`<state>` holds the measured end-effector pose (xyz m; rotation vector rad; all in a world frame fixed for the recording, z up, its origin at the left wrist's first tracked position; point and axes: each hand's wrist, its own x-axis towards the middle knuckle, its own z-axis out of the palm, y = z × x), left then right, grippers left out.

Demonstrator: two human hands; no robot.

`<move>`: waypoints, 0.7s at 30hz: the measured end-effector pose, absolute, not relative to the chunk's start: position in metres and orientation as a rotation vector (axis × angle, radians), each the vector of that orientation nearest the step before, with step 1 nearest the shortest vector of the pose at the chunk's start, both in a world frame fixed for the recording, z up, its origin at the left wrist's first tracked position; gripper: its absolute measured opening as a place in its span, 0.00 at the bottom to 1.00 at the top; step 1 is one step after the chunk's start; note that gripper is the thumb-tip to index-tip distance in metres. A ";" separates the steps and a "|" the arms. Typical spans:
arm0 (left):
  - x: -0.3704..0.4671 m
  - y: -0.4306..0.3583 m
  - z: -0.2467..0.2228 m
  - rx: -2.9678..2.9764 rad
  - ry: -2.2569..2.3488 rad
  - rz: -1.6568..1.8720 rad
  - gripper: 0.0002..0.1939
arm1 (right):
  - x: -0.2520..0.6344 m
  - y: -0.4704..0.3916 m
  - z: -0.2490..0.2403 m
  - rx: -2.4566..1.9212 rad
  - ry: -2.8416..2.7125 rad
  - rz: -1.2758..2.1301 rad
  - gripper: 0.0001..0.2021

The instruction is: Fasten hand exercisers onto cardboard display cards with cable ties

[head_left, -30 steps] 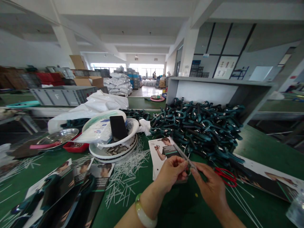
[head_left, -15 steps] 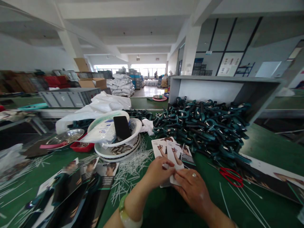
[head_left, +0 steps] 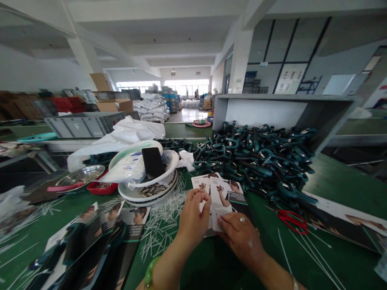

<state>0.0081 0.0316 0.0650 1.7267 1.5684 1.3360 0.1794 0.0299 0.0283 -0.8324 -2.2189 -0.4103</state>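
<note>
Two printed cardboard backing cards, a front one (head_left: 222, 197) partly over a rear one (head_left: 198, 184), lie overlapped before me on the green tabletop. My right hand (head_left: 243, 239), with a ring, grips the lower edge of the front card. Just left of it, my left hand (head_left: 193, 215) is raised over the cards with thumb and fingertips together in a pinch. Anything between those fingertips is too small to make out. Scattered white cable ties (head_left: 163, 221) lie left of my left hand. Red-handled scissors (head_left: 292, 220) rest to the right of my right hand.
A large heap of teal-and-black hand tools (head_left: 260, 161) spills from a grey bin (head_left: 284, 98) behind the cards. Carded tools (head_left: 90, 241) lie at front left. Stacked white bowls (head_left: 145, 199) hold metal parts, bags and a phone (head_left: 153, 162). More cards (head_left: 347, 221) lie at right.
My left hand has drawn away from my right hand, a little to the left and up, its fingers now pinched. My right hand stays on the front card.
</note>
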 end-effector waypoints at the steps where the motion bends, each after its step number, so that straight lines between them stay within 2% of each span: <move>1: 0.006 0.030 0.060 1.626 1.561 1.312 0.09 | 0.179 0.031 0.027 -0.829 -2.211 -0.403 0.08; 4: 0.004 0.030 0.046 1.310 1.430 1.125 0.22 | 0.176 0.032 0.027 -0.815 -2.176 -0.342 0.08; 8: 0.010 0.036 0.041 1.071 1.157 0.982 0.18 | 0.174 0.037 0.036 -0.783 -2.139 -0.152 0.10; 12: 0.009 0.041 0.048 0.844 1.112 1.030 0.15 | 0.187 0.044 0.045 -0.884 -2.037 0.011 0.13; 15: -0.001 0.042 0.046 0.773 1.128 1.068 0.16 | 0.200 0.048 0.044 -1.021 -1.978 0.024 0.10; 19: -0.014 0.045 0.034 0.814 1.267 1.072 0.20 | 0.212 0.060 0.040 -1.110 -2.193 -0.081 0.11; 21: -0.018 0.047 0.027 0.906 1.402 1.043 0.24 | 0.223 0.077 0.043 -1.324 -2.261 -0.187 0.12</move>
